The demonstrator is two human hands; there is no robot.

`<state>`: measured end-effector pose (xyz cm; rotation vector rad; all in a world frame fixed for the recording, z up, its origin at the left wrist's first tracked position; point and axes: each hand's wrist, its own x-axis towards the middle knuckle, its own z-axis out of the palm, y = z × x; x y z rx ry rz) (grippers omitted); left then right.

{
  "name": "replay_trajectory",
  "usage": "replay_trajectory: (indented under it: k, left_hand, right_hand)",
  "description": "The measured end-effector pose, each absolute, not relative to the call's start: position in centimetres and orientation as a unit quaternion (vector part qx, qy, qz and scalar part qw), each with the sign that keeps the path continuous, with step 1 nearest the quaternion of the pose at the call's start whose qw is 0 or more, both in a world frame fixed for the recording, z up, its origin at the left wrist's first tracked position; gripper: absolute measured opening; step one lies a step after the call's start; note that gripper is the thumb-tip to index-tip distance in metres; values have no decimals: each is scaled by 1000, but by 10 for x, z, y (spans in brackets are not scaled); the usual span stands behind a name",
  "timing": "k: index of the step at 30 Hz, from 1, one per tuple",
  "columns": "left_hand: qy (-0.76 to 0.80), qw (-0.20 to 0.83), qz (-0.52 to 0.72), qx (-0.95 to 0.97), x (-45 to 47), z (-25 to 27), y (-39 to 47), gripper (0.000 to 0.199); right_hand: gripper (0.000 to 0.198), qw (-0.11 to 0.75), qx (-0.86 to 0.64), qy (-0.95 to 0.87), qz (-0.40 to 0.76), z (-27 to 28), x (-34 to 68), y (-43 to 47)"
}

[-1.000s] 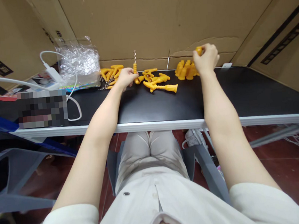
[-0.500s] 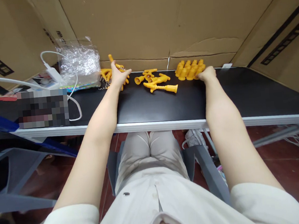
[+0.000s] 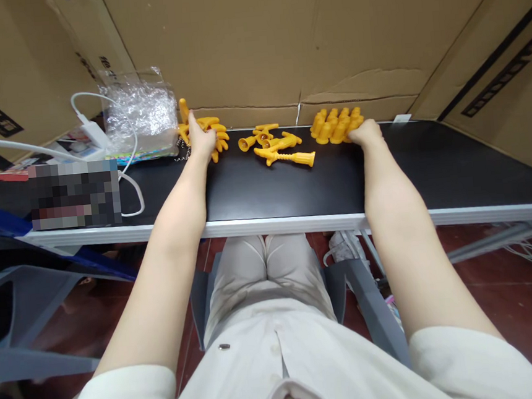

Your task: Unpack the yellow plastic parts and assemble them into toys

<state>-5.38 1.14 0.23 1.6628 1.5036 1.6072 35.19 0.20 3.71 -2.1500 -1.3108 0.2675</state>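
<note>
My left hand (image 3: 202,141) is over a pile of yellow plastic forked pieces (image 3: 219,143) at the back of the black table, left of centre. Its thumb and fingers close around some of them; the fingertips are partly hidden. One yellow prong stands up beside the index finger. Thin metal chains (image 3: 181,150) lie at the pile's left edge. My right hand (image 3: 366,133) is closed at the right end of a tight block of upright yellow flared cylinders (image 3: 334,125), fingers on the nearest one. Between the hands lie several loose yellow pieces (image 3: 284,145), some with a flared, hollow end.
Crumpled clear plastic bags (image 3: 140,111) and a white cable with a plug (image 3: 95,132) lie left of the pile. Cardboard walls (image 3: 233,41) enclose the back and sides. A metal strip (image 3: 287,224) edges the table in front. A small white tag (image 3: 402,118) sits at the back right.
My left thumb has drawn in from a wide spread, and the hand has shifted slightly left among the forked pieces. The upright prong has moved left. My right hand stays at the block.
</note>
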Motion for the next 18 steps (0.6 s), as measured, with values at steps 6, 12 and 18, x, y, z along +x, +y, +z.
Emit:
replay_trajectory:
  k: [6, 12, 18]
  left_hand:
    - [564, 149, 590, 558, -68, -11, 28, 52]
    - [543, 186, 588, 570, -72, -18, 34, 36]
    - [579, 134, 547, 590, -82, -37, 55, 38]
  right_hand:
    - [57, 311, -807, -492, 100, 36, 353, 4]
    - [65, 347, -796, -490, 69, 49, 346, -8]
    - [43, 353, -746, -565, -20, 66, 317, -20]
